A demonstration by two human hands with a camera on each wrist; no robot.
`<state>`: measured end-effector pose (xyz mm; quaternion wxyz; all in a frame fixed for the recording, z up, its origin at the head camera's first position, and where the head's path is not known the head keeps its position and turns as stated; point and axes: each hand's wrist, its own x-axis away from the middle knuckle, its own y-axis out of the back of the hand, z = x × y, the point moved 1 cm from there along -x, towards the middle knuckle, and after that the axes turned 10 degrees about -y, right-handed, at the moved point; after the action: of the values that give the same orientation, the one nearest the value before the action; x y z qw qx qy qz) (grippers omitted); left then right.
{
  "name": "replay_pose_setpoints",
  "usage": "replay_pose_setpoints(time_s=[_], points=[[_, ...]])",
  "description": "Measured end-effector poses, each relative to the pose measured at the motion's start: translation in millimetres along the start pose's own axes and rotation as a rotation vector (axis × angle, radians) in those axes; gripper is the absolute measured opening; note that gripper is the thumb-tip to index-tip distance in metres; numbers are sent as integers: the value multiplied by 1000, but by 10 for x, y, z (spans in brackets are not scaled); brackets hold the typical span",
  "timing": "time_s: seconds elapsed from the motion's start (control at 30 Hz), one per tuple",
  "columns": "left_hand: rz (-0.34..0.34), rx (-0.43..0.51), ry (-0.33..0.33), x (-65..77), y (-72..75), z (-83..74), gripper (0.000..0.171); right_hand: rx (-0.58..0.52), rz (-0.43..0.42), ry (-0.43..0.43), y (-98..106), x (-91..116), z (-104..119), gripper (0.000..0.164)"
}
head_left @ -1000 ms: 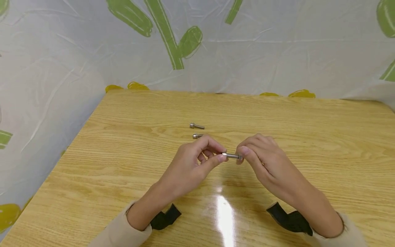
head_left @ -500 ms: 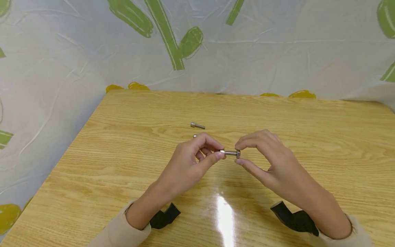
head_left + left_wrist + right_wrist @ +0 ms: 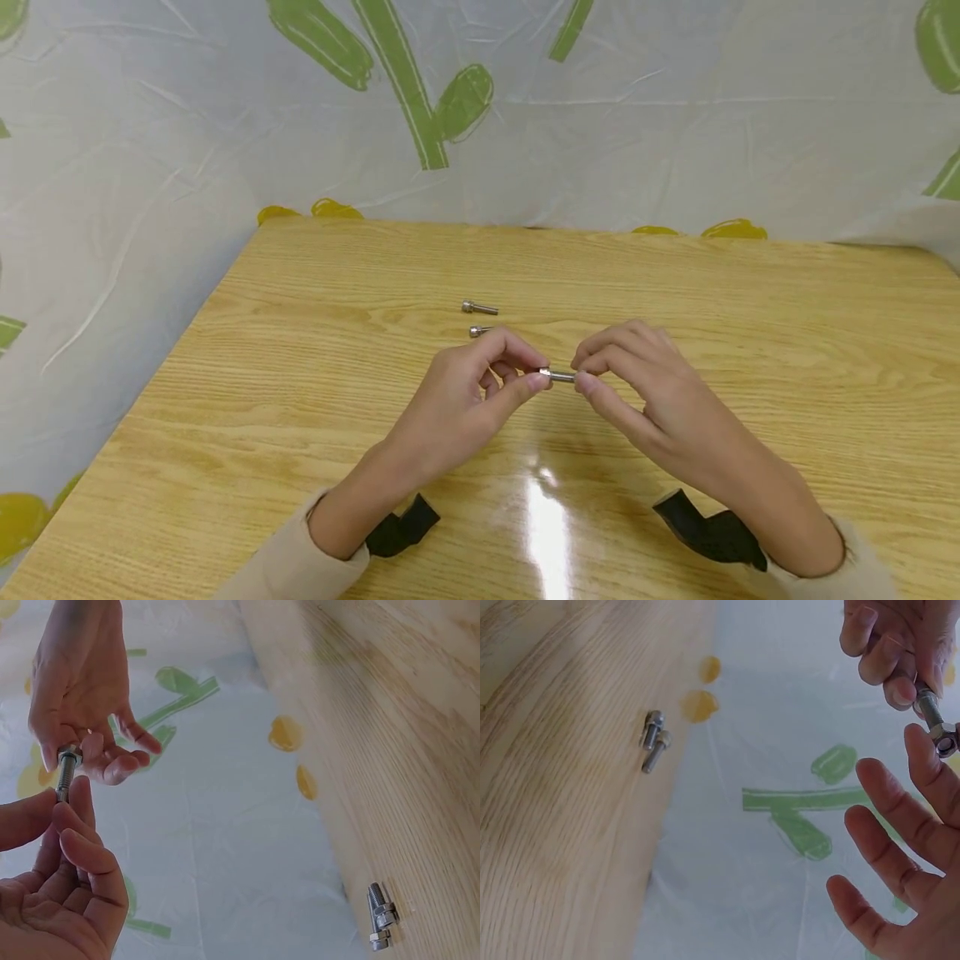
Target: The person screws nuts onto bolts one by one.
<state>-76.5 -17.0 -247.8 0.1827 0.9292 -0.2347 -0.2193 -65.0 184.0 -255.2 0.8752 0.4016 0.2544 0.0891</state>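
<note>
A silver metal bolt (image 3: 561,377) is held level above the table, pointing right. My left hand (image 3: 461,408) pinches its head end between thumb and fingers. On the bolt's far end sits a hex nut (image 3: 70,755), which the right thumb covers in the head view. My right hand (image 3: 660,396) pinches this nut with thumb and index finger, its other fingers loosely extended in the right wrist view. Just past the left hand lie two similar bolts on the table, the farther bolt (image 3: 480,308) fully visible and the nearer bolt (image 3: 477,331) partly behind the left hand.
The wooden table (image 3: 337,292) reaches back to a pale sheet (image 3: 600,150) printed with green and yellow plant shapes. Black straps (image 3: 708,533) show at both wrists. Light glares off the tabletop between the forearms.
Half a second ago the right thumb and fingers were spread wider around the visible nut; now they have closed in and the thumb covers it. The left hand stays nearly still.
</note>
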Motion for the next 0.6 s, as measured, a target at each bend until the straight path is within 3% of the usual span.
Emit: replay_pose_setpoints(time_s=[0.23,0.43,0.53,0.6], points=[[12,-13,-15,7,-19,13,9,-9,-14,-17,-35,3,-4,25],[0,-7,-3,9,-5,11,10,3,33,-162,34,24,25,13],[-11,-7,5,11,11,11,11,16,31,-173,61,41,42,32],[-16,-3,4,11,19,12,12,32,2,-123,61,43,47,42]])
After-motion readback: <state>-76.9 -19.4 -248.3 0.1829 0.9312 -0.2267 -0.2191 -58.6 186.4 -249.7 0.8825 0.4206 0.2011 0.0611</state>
